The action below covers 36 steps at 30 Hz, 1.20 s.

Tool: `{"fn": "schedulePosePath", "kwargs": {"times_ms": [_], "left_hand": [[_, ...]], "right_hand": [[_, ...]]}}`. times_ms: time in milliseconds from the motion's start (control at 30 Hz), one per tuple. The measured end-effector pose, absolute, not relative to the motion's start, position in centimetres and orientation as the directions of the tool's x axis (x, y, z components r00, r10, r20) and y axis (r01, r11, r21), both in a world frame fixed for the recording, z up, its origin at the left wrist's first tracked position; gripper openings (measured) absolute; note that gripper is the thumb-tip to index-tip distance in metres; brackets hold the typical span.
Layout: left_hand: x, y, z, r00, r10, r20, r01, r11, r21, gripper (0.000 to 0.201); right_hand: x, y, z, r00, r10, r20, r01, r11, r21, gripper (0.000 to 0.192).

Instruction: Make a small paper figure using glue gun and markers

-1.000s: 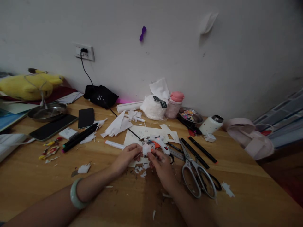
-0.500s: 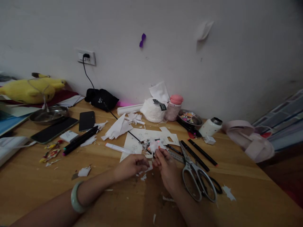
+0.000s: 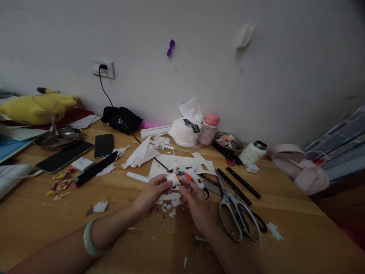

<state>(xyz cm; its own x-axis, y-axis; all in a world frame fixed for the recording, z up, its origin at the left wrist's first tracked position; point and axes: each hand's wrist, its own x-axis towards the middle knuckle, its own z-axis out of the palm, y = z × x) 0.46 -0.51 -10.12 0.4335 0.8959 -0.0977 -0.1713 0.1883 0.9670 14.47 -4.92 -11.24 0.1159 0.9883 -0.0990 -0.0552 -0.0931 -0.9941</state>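
My left hand is closed, pinching a small white piece that looks like crumpled paper or tissue with dark specks. My right hand meets its other side, fingers curled and thumb against it. Just behind my right fingers lies a white and orange glue gun, partly hidden by them. Under and behind the hands is a drawn-on cream sheet with cut-outs. Large grey-handled scissors rest right of my right hand, across a metal ruler. White scraps lie below my fingers.
Black markers lie beyond the scissors. A white marker and torn paper are at left of the sheet. Toward the wall stand a tissue roll, a pink-lidded jar and a white bottle. A black cable runs to the socket.
My left hand has moved up and closed on the white piece. The right hand has brought that piece left and nearer, uncovering the glue gun behind.
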Motion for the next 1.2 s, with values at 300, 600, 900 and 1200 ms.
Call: {"fn": "schedulePosePath", "kwargs": {"times_ms": [300,600,900,1200], "left_hand": [[0.6,-1.2,-10.0,0.471,0.863,-0.185,-0.125,0.272,0.954,0.027],[0.4,-1.2,-10.0,0.472,0.864,-0.175,-0.058,0.229,0.972,0.028],[0.4,-1.1,-10.1,0.427,0.894,-0.138,-0.026,0.164,0.986,0.027],[0.4,-1.2,-9.4,0.471,0.866,-0.165,0.025,0.174,0.984,0.025]], "right_hand": [[15.1,-4.7,-11.4,0.118,0.993,0.022,0.275,-0.011,-0.961,0.03],[15.0,-4.7,-10.7,0.091,0.995,-0.043,0.204,-0.061,-0.977,0.026],[14.8,-4.7,-10.9,0.105,0.992,-0.07,0.147,-0.085,-0.986,0.03],[14.9,-4.6,-11.4,0.025,0.996,-0.082,0.03,-0.083,-0.996,0.03]]}}
